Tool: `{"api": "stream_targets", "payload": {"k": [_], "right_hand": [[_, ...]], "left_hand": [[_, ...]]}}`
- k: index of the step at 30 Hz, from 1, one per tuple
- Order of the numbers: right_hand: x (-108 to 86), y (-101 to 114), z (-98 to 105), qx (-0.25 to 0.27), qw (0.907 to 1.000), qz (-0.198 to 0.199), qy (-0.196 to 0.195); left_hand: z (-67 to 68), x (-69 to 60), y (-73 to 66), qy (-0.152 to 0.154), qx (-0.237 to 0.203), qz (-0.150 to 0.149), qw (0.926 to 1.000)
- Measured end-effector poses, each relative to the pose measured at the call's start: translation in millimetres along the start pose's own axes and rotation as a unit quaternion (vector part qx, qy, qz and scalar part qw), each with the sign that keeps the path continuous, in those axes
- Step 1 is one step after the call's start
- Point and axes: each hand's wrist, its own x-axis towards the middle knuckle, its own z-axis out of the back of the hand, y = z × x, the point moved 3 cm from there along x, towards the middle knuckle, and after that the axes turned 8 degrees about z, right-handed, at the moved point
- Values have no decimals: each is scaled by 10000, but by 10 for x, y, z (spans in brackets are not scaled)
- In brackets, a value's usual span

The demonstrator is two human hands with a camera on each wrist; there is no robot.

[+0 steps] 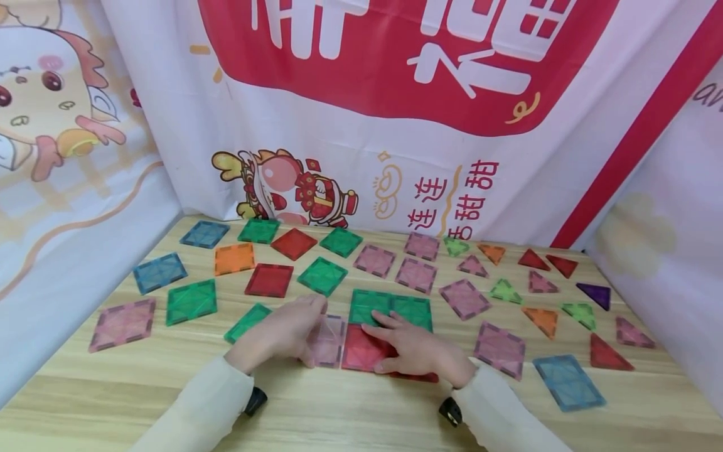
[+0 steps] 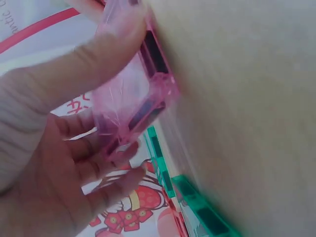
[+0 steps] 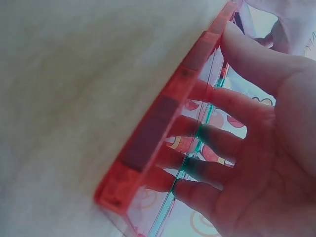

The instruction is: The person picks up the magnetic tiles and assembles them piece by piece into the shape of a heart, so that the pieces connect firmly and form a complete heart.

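Head view: one pink square tile (image 1: 333,339) is pinched by the left hand (image 1: 285,333), thumb on its near edge, fingers behind, standing right beside a two-by-two block on the wood-grain tabletop (image 1: 350,414). Whether its edge is touching the block cannot be told. Block counted as four: two green square tiles (image 1: 367,304) at the back, two red square tiles (image 1: 358,351) in front. Block is covered by the right hand (image 1: 409,345), laid across it with fingers spread wide, thumb near the front edge.

Seventeen loose squares counted around: six pink squares (image 1: 122,323), five green squares (image 1: 191,301), three blue squares (image 1: 204,234), two red squares (image 1: 269,280), one orange square (image 1: 234,258). Twelve triangles at right: three light green triangles (image 1: 583,314), three red triangles (image 1: 612,353), three pink triangles (image 1: 632,333), two orange triangles (image 1: 542,320), one purple triangle (image 1: 597,295).

Front-right red tile mostly hidden by the right hand; nearest green square partly hidden by the left. Two black wrist devices (image 1: 257,402) are half covered by pale sleeves (image 1: 198,402). Printed cloth backdrop (image 1: 310,125) is cut off at top. In the left wrist view, the pinched tile is cropped at top and blurred.
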Motion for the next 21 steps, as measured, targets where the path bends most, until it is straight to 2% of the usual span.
{"api": "stream_targets", "payload": {"k": [3, 7, 10, 12, 15, 21], "right_hand": [[0, -18, -1, 30, 10000, 22, -18], [-6, -40, -3, 54, 10000, -38, -36], [-5, -47, -10, 44, 10000, -57, -40], [-1, -47, -14, 48, 10000, -71, -28], [4, -50, -18, 60, 9999, -136, -2], [20, -23, -17, 53, 9997, -215, 45]], "left_hand": [[64, -32, 13, -100, -382, -175, 9991], [189, -38, 20, -137, -616, -864, 9943], [277, -6, 32, -86, -733, -1170, 9904], [331, 25, 37, -70, -822, -1110, 9904], [425, 81, 22, -207, -885, -1102, 9897], [593, 286, -111, -515, -976, -1180, 9869]]}}
